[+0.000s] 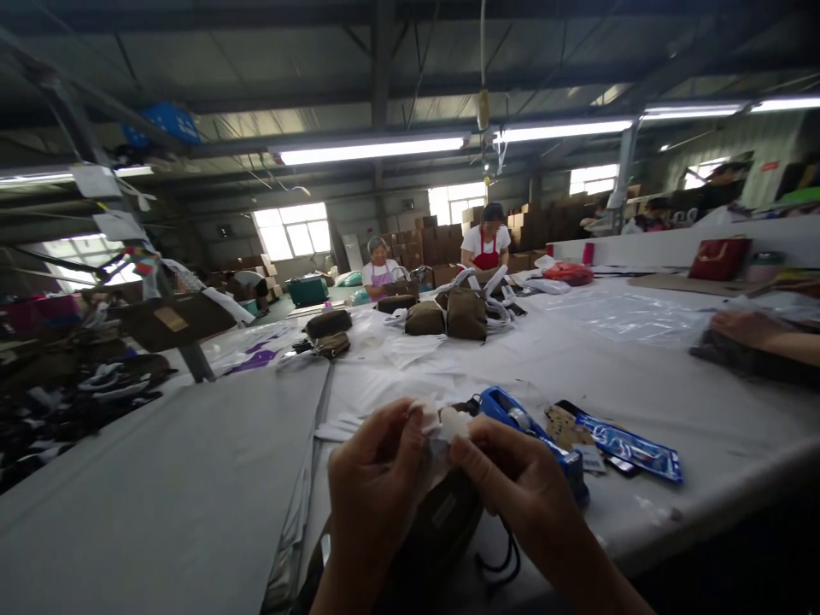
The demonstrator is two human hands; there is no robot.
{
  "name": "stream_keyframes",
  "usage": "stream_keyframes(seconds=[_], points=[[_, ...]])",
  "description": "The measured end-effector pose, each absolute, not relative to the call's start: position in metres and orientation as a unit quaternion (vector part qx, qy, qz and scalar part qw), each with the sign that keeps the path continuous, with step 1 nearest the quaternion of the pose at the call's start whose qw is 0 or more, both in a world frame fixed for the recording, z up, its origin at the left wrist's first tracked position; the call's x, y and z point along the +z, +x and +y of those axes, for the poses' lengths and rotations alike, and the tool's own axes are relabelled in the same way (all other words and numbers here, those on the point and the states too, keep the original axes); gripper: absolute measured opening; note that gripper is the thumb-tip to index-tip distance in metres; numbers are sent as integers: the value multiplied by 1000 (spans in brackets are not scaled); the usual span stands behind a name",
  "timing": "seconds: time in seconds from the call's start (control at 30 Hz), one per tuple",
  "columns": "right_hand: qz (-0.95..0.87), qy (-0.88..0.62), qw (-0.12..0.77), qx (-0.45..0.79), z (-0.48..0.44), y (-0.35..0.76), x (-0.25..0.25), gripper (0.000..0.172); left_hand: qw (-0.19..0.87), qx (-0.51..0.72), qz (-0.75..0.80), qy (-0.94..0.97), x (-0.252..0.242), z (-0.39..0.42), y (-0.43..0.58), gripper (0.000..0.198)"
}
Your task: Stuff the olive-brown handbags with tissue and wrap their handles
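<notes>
My left hand (377, 478) pinches a thin white piece of paper or wrapping (456, 422) between thumb and fingers. Opposite it, my right hand (518, 478) pinches white material too, with the fingertips of both hands close together. Under them lies a dark olive-brown bag (442, 521) with a small label on its front, partly hidden by my hands and wrists. A black cord (506, 559) loops out beside the bag. Just beyond my right hand stands a blue tape dispenser (506, 406), partly covered by that hand.
Right of the dispenser lie a blue packet (631, 446) and a patterned brown item (564, 424). Several brown bags (466, 313) stand farther back on the white table (211, 470). Another person's hand (746, 327) rests on dark material at right. A metal post (196, 363) rises at left.
</notes>
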State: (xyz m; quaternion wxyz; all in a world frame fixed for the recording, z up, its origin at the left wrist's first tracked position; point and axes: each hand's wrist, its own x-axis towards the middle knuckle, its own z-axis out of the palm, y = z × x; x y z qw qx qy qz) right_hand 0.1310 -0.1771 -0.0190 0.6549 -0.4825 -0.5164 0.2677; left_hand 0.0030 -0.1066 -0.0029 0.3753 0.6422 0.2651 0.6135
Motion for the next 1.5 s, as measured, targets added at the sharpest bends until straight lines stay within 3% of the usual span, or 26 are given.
stream_keyframes(seconds=[0.3,0.43,0.6,0.73,0.87,1.0,1.17,1.37,1.5], points=[[-505,-491,645,298,-174,131,-17,38,335,604,246,680,-5,-112,5,10],[-511,-484,630,327,-174,134,-13,42,270,607,229,712,-9,-109,2,14],[-544,-446,619,349,-175,138,-9,32,171,578,145,785,-13,-109,-9,25],[-570,-432,613,336,-177,138,-7,23,224,544,159,793,-5,-115,-20,27],[-610,-458,599,245,-175,135,-8,19,258,497,224,798,12,-112,-27,26],[-625,-489,607,49,-170,133,-10,5,276,480,247,795,22,-107,-26,30],[-648,-421,604,-196,-170,138,-4,17,268,502,238,787,24,-108,-20,31],[-737,-386,504,-231,-160,149,-13,12,271,621,229,699,33,-108,-12,17],[-735,-399,509,-204,-159,153,-39,10,292,614,245,691,26,-98,-13,29]])
